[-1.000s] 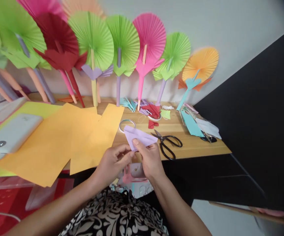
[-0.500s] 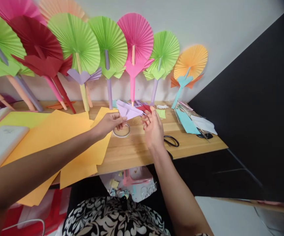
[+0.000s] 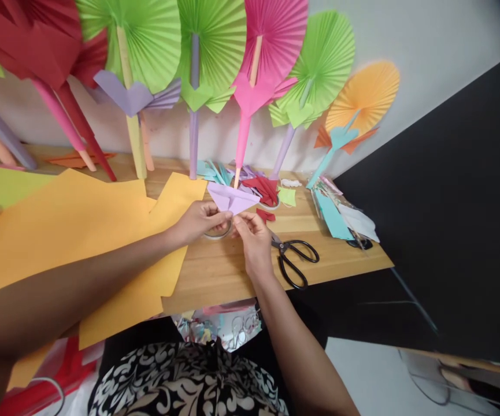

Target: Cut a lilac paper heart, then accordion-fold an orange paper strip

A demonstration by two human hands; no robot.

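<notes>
A folded lilac paper piece [image 3: 231, 200] is held up over the wooden table [image 3: 223, 271]. My left hand [image 3: 200, 220] pinches its lower left part. My right hand [image 3: 252, 238] pinches its lower tip from the right. Both hands are closed on the paper, fingertips nearly meeting. A roll of tape [image 3: 217, 232] lies on the table just under my hands, partly hidden. Black scissors [image 3: 293, 260] lie right of my right hand.
Orange paper sheets [image 3: 71, 231] cover the table's left half. Paper fans on sticks [image 3: 215, 52] lean against the back wall. Coloured paper scraps [image 3: 262, 188] lie behind my hands, and a bag of paper pieces [image 3: 340, 214] sits at the right. The table's edge drops off at the right.
My right hand, open beside the lilac paper half a second ago, has closed on its lower tip. Both hands have drawn slightly nearer, and the camera has tilted down.
</notes>
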